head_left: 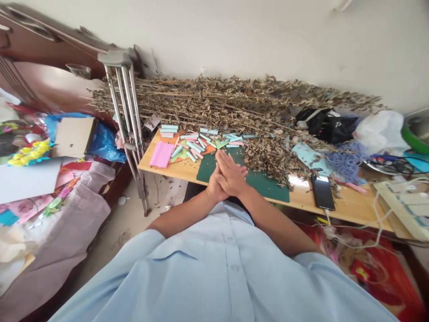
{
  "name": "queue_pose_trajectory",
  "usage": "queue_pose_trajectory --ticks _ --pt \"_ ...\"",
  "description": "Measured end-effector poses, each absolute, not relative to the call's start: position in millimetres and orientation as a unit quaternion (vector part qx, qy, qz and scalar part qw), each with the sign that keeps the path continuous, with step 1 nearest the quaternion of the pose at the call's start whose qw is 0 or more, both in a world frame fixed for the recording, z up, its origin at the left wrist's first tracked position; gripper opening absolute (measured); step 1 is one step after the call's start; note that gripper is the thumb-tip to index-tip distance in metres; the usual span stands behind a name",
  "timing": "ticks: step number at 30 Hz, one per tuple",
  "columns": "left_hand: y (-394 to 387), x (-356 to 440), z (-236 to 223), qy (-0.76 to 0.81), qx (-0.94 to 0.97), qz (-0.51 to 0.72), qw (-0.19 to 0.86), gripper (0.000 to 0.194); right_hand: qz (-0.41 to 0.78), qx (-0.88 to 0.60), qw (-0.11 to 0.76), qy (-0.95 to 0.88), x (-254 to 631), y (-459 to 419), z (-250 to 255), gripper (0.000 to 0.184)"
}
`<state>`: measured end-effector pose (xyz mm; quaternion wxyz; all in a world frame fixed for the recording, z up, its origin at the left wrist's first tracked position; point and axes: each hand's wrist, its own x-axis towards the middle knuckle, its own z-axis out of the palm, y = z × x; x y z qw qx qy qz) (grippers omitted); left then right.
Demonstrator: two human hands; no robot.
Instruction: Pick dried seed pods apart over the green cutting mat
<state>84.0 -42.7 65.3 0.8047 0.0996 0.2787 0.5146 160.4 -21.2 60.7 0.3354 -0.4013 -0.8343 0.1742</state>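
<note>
The left hand (212,188) and right hand (233,176) press together palm to palm above a green cutting mat (268,190), hiding anything between them, with rolled teal and pink paper strips (196,145) just beyond.

A wooden table (348,208) carries a craft worker's materials in front of the clasped hands (226,176). A dark green cutting mat (264,190) lies directly beneath and to the right of the hands. Pink and teal paper strips (197,144) lie scattered ahead and to the left, beside a pink paper sheet (162,154). Dried leafy branches (214,100) stretch across the far side, while a smartphone (322,191), light-blue paper (311,158) and blue yarn (346,163) sit farther right.
</note>
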Motion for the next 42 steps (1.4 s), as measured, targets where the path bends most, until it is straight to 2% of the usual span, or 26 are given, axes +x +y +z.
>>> queue_pose_trajectory --ticks 2,4,6,8,11,14,18,24,28,31,34,39,42 --pt "-37 70 58 0.214 0.090 0.443 0.866 0.075 0.208 -0.431 0.399 -0.782 172 -20 65 0.067" --pt "-33 61 52 0.186 0.071 0.429 0.881 0.080 0.221 -0.465 0.473 -0.715 184 -24 68 0.063" --pt "-30 58 48 0.180 0.058 0.441 0.877 0.083 0.208 -0.495 0.509 -0.673 195 -29 70 0.057" --pt "-27 57 46 0.188 0.052 0.450 0.871 0.084 0.184 -0.510 0.486 -0.685 203 -35 67 0.047" --pt "-26 57 43 0.211 0.048 0.459 0.862 0.080 0.159 -0.492 0.395 -0.759 208 -45 57 0.035" --pt "-27 57 39 0.223 0.059 0.467 0.854 0.076 0.150 -0.474 0.351 -0.793 203 -55 44 0.038" --pt "-28 60 37 0.227 0.078 0.464 0.853 0.074 0.132 -0.487 0.350 -0.789 192 -60 34 0.041" --pt "-26 59 41 0.251 0.115 0.478 0.834 0.072 0.102 -0.527 0.391 -0.748 199 -47 34 0.041" --pt "-23 42 33 0.371 0.187 0.539 0.733 0.058 0.076 -0.569 0.424 -0.701 225 -24 25 0.044" --pt "-18 24 21 0.472 0.297 0.566 0.607 0.035 0.059 -0.568 0.382 -0.727 239 -10 14 0.040" --pt "-11 7 10 0.532 0.439 0.539 0.484 0.018 0.049 -0.553 0.329 -0.764 238 -3 5 0.039" --pt "-1 -9 0 0.517 0.690 0.394 0.317 0.031 0.045 -0.549 0.279 -0.787 221 9 -1 0.041" --pt "3 -11 -5 0.497 0.771 0.306 0.255 0.037 0.041 -0.552 0.254 -0.793 216 17 -2 0.042"
